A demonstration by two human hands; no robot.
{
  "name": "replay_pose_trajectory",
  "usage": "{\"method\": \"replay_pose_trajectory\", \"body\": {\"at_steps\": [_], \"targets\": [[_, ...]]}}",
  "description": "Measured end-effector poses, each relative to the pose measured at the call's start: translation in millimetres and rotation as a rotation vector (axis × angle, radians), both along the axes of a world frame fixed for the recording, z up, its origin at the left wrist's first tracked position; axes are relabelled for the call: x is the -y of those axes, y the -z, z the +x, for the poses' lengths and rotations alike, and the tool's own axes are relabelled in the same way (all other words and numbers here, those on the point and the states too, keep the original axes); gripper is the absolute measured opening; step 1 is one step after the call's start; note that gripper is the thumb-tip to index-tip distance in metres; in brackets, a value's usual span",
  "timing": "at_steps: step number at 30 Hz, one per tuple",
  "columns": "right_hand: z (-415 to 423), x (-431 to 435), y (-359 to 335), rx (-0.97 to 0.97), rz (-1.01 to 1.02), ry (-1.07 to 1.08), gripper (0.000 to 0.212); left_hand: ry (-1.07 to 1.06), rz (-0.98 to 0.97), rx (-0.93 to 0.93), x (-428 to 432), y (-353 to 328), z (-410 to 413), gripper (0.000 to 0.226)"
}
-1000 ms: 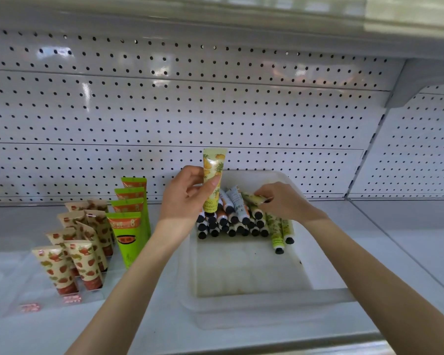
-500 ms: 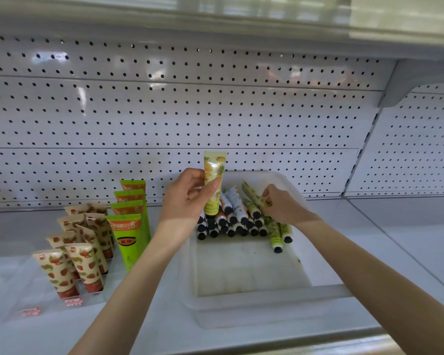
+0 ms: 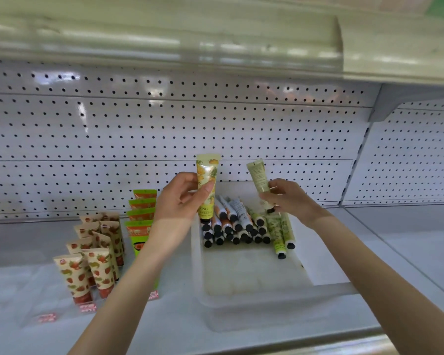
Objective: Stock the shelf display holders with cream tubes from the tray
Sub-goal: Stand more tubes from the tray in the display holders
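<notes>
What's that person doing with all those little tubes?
Someone is filling a shop shelf. The left hand holds a yellow pineapple tube upright; the right hand pinches a pale green tube above the tray, where more tubes lie piled. Strawberry tubes and bright green tubes already stand on the shelf to the left.

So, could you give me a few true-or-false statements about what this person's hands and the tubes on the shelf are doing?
1. The left hand holds a yellow pineapple-print tube upright. True.
2. The right hand is empty. False: its fingers pinch a pale green tube.
3. The loose tubes in the tray lie piled at its far end. True.
4. The strawberry-print tubes stand to the right of the tray. False: they stand to its left.
</notes>
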State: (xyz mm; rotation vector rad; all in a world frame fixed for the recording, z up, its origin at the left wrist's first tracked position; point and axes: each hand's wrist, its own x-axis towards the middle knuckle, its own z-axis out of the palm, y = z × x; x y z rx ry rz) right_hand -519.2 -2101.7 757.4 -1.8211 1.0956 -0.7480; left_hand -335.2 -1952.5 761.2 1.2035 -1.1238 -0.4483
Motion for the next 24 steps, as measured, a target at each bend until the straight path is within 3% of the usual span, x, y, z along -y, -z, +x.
{"method": "replay_pose_trajectory", "body": {"at_steps": [5,10,15,19,24], "targets": [[5,-37,-8,0.220,0.081,-0.091,0.022,0.005,-0.019,-0.042,-11,-5,6,0.020],[11,-65,-8,0.512,0.236,-0.185,0.035,0.048,-0.041,-0.069,-21,-9,6,0.011],[14,-86,-5,0.696,0.413,-0.180,0.030,0.093,-0.063,-0.078,-32,-13,5,0.008],[16,-103,-3,0.745,0.450,-0.142,0.021,0.101,-0.063,-0.041,-49,-9,3,0.007],[18,-122,-5,0.628,0.367,-0.135,0.019,0.064,-0.093,-0.066,-82,-11,4,0.013]]}}
